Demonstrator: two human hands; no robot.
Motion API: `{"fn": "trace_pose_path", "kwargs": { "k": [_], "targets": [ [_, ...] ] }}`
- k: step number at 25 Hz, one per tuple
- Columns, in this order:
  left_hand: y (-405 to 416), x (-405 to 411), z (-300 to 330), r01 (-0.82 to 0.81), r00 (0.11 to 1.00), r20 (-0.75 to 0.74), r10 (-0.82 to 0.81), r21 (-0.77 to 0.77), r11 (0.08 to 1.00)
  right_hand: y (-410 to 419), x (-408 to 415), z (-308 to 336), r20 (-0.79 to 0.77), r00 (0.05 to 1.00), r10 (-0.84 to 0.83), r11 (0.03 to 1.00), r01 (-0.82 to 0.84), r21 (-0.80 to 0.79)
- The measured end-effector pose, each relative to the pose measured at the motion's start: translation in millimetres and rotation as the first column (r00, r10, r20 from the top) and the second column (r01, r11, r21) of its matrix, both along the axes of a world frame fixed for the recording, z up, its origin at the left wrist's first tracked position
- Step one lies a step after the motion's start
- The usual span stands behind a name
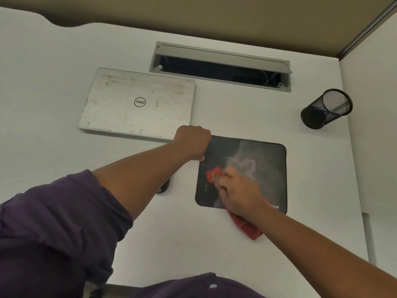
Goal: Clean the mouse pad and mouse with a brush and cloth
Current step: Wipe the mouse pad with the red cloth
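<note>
Head view: right hand [235, 190] presses a red cloth [247, 227] on the mouse pad [266, 168], fingers blurred, grip unclear. Left hand [192, 141], fist-curled, pins the pad's far-left corner. Mouse [164, 187] lies left, half hidden under the forearm. Risk: forearm nudging mouse; pad sliding on tabletop [236, 115].

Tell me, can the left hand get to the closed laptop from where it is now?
Probably yes. The left hand grips the mouse pad at its far left corner, right beside the laptop, with nothing between them; it would have to let go first.
</note>
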State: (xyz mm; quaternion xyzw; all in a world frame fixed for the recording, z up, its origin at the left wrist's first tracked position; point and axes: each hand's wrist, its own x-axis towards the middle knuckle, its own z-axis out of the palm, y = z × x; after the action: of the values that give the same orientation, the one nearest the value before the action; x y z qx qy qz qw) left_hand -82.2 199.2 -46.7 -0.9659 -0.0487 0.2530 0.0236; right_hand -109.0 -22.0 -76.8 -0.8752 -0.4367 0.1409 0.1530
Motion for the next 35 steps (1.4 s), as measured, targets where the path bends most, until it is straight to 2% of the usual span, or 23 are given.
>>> {"fn": "trace_pose_path", "kwargs": {
  "k": [2,3,6,7,9,10,11,13,14,15,17,18,19,21,22,23,26,27,29,30,33,34,35],
  "targets": [
    [-2.1,1.6,1.6,-0.006,1.000,0.002,0.006,0.008,1.000,-2.5,-16.6,-2.3,0.006,0.979,0.203,0.979,-0.203,-0.002],
    [-2.5,2.5,2.4,-0.005,1.000,-0.002,0.005,0.013,1.000,-1.8,-11.3,-0.4,0.000,0.979,0.202,0.979,-0.202,0.005],
    [-0.6,3.1,2.3,-0.006,1.000,-0.012,0.006,0.010,1.000,9.2,6.0,1.8,0.024,0.999,-0.048,0.998,0.047,0.037],
    [-1.3,1.8,2.0,-0.012,1.000,-0.014,0.012,0.007,1.000,9.4,-3.8,1.1,0.004,1.000,-0.020,1.000,0.020,0.014],
    [-2.8,1.8,1.5,-0.028,1.000,-0.012,0.028,0.006,1.000,-1.2,-25.0,-3.4,0.013,0.978,0.208,0.978,-0.208,0.030],
    [-2.6,2.0,1.2,-0.035,0.999,-0.011,0.035,0.004,0.999,-1.5,-19.3,-1.6,0.028,0.971,0.238,0.971,-0.239,0.031],
    [-1.7,2.2,0.1,-0.039,0.999,-0.008,0.038,-0.003,0.999,3.4,-4.7,-0.5,0.023,0.985,0.170,0.985,-0.170,0.013],
    [0.1,2.0,-1.2,-0.046,0.999,-0.005,0.045,-0.018,0.999,21.9,22.7,2.9,0.099,0.987,-0.128,0.991,0.124,0.040],
    [0.4,0.9,-1.3,-0.054,0.999,-0.007,0.054,-0.019,0.998,26.4,19.8,0.9,0.116,0.978,-0.175,0.985,0.172,0.033],
    [-0.1,-0.2,-1.2,-0.063,0.998,-0.008,0.062,-0.019,0.998,27.0,6.9,-0.6,0.096,0.988,-0.122,0.992,0.120,0.025],
    [-0.1,-0.2,-2.5,-0.079,0.997,-0.006,0.079,-0.022,0.997,10.6,-24.2,-6.0,0.062,0.980,0.187,0.982,-0.188,0.010],
    [0.8,-0.7,-3.9,-0.086,0.996,-0.009,0.086,-0.027,0.996,4.0,-17.8,-2.8,0.063,0.961,0.268,0.963,-0.268,0.003],
    [2.1,-0.4,-4.5,-0.090,0.996,-0.012,0.090,-0.032,0.995,4.1,1.0,-0.5,0.076,0.965,0.251,0.968,-0.251,-0.004],
    [4.4,0.5,-5.0,-0.084,0.996,-0.012,0.083,-0.037,0.996,20.7,40.0,6.6,0.135,0.991,-0.024,0.999,0.021,0.027],
    [4.5,-0.2,-4.6,-0.071,0.997,-0.019,0.070,-0.042,0.997,27.6,41.9,8.7,0.129,0.987,-0.093,0.995,0.095,-0.015],
    [3.5,-1.0,-3.9,-0.055,0.998,-0.026,0.053,-0.046,0.997,30.2,32.2,8.3,0.108,0.991,-0.082,0.996,0.086,-0.037],
    [4.9,2.5,0.0,0.006,1.000,-0.025,-0.007,-0.030,1.000,20.8,2.8,1.7,0.058,0.970,0.238,0.970,-0.234,-0.064],
    [6.5,4.4,0.1,0.028,0.999,-0.025,-0.028,-0.034,0.999,22.0,15.4,4.7,0.029,0.978,0.207,0.976,-0.205,-0.081],
    [8.2,6.8,-0.1,0.044,0.999,-0.021,-0.045,-0.048,0.998,31.6,40.3,8.9,0.083,0.997,-0.005,0.997,0.011,-0.075],
    [7.0,5.8,-0.1,0.045,0.999,-0.017,-0.046,-0.051,0.998,34.0,37.5,9.5,0.094,0.995,-0.029,0.996,0.037,-0.085],
    [5.4,4.7,-1.7,0.045,0.999,0.007,-0.045,-0.053,0.998,26.5,6.4,7.1,-0.010,0.971,0.240,0.968,-0.240,-0.068],
    [6.2,4.7,-1.8,0.050,0.999,0.008,-0.049,-0.057,0.997,25.7,10.4,8.2,-0.027,0.971,0.236,0.968,-0.237,-0.082],
    [7.5,4.9,-2.2,0.051,0.999,0.011,-0.050,-0.063,0.997,29.3,24.1,8.4,-0.002,0.993,0.120,0.989,-0.120,-0.086]
  ]
}}
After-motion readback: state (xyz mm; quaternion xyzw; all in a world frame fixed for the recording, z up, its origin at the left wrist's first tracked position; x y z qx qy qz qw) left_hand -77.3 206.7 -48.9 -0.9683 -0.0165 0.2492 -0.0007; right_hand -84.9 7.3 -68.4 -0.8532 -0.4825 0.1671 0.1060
